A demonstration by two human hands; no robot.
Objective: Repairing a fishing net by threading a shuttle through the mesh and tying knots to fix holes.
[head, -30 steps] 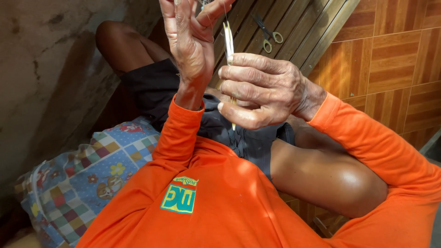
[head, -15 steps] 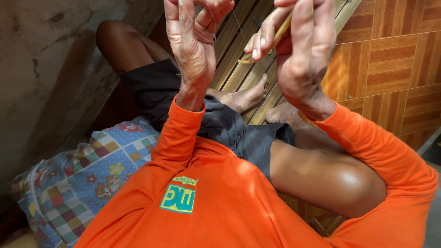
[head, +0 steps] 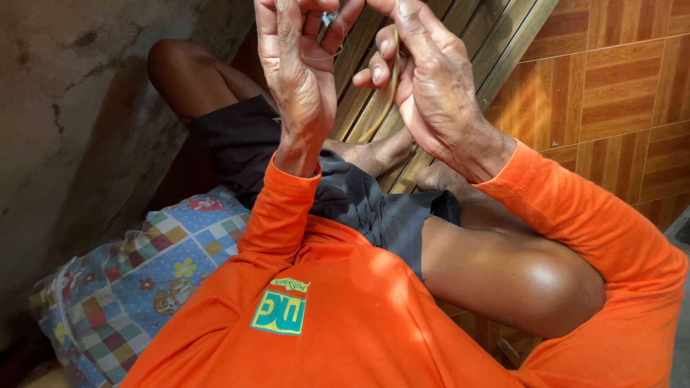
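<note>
You're sitting on an orange-brown tiled floor [head: 618,93], with a rough concrete wall [head: 79,108] at 9 o'clock and slatted wooden strips [head: 496,36] leaning at 12. Your left hand [head: 298,68] is raised, fingertips pinched together on something small and blue-grey [head: 328,17]. Your right hand [head: 431,86], just beside it, is curled round a thin bamboo strip [head: 392,86]. A patchwork cushion [head: 144,280] sits at 8 o'clock.
</note>
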